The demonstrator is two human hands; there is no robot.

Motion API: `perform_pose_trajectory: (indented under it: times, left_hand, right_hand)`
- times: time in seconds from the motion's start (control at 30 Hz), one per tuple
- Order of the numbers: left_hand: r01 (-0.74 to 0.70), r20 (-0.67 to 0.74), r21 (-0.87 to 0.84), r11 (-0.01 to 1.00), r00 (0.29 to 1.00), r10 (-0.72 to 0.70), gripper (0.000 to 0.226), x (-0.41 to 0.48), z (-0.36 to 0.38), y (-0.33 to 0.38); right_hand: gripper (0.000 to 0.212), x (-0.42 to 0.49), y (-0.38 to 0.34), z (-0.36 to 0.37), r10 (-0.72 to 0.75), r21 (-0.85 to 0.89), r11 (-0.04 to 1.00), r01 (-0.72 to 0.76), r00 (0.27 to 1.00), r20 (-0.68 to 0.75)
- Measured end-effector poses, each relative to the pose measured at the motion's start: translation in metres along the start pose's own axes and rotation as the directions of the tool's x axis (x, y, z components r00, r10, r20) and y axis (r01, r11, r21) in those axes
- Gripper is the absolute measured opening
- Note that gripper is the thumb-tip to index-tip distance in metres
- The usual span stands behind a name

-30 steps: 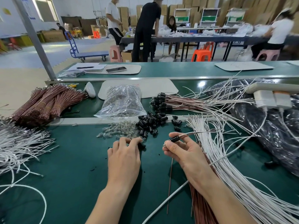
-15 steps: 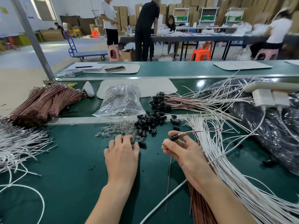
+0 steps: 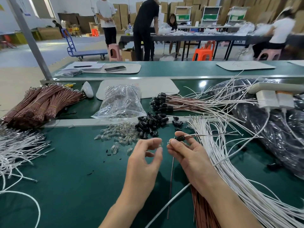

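Towards the middle of the worktop (image 3: 65, 178), held just above its surface, the black socket (image 3: 180, 138) is pinched between thumb and forefinger of the right hand (image 3: 185, 153), its wires trailing off to the right. The left hand (image 3: 144, 162) pinches what looks like a clear bulb (image 3: 159, 145), blurred, just beside the socket's mouth. I reckon a skewed approach could seat it crooked, and a loose pinch could drop it among the spare bulbs (image 3: 118, 134). The trailing wires might also snag the white wires (image 3: 230, 162).

L hand (image 3: 145, 156) pinching, R hand (image 3: 185, 151) gripping
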State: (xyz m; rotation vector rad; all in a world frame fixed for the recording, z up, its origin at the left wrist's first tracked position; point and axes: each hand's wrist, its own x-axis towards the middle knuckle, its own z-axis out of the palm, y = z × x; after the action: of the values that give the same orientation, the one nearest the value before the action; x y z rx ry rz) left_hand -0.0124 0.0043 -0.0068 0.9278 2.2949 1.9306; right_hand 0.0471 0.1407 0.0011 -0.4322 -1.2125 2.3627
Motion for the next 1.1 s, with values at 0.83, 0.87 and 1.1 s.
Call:
perform_pose_trajectory:
  times: [0.83, 0.87, 1.1]
  left_hand:
    - [0.158, 0.107, -0.276, 0.948, 0.985, -0.133, 0.016, 0.0018, 0.0028, -0.0022]
    - [0.157, 0.108, -0.277, 0.948, 0.985, -0.132, 0.016, 0.0017, 0.0026, -0.002]
    - [0.155, 0.101, -0.283, 0.946, 0.986, -0.131, 0.017, 0.0018, 0.0031, -0.0026]
  right_hand:
    - [0.039, 0.0009, 0.0014, -0.0016, 0.02, -0.019, 1.0, -0.02, 0.999, 0.03]
    - [0.038, 0.001, 0.0017, -0.0014, 0.018, -0.021, 1.0, -0.018, 0.999, 0.029]
    - [0.038, 0.0007, 0.0027, 0.0, 0.011, -0.019, 1.0, -0.011, 1.0, 0.027]
